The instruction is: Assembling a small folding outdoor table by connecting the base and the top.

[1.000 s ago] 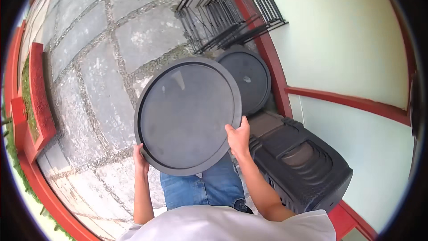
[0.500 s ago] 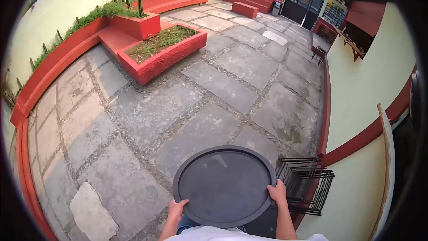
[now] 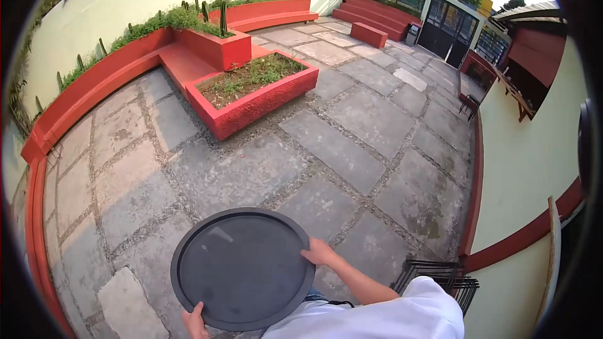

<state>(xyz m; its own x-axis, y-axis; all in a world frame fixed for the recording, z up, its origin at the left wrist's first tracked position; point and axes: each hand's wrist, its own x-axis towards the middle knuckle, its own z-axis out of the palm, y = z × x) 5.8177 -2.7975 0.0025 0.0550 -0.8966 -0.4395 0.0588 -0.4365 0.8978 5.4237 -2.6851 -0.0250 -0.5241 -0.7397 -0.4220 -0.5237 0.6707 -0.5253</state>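
Observation:
A large round dark grey tray with a raised rim is held out level in front of my body. My left hand grips its near left edge, thumb over the rim. On the opposite side, my right hand is closed on the right edge, its thumb on top and its fingers hidden underneath. Nothing stands on the tray; a pale streak of light shows on its surface. My right forearm and white sleeve reach in from the lower right.
Grey stone slabs with gravel joints form the patio. Ahead stands a red planter with weeds and cacti, joined to a red bench. Black metal folded frames lean by the right wall. A dark gate is far off.
The tray has moved left with both hands still on it, and tilts slightly differently. My right arm now stretches further across. The surroundings have shifted right and slightly down in view.

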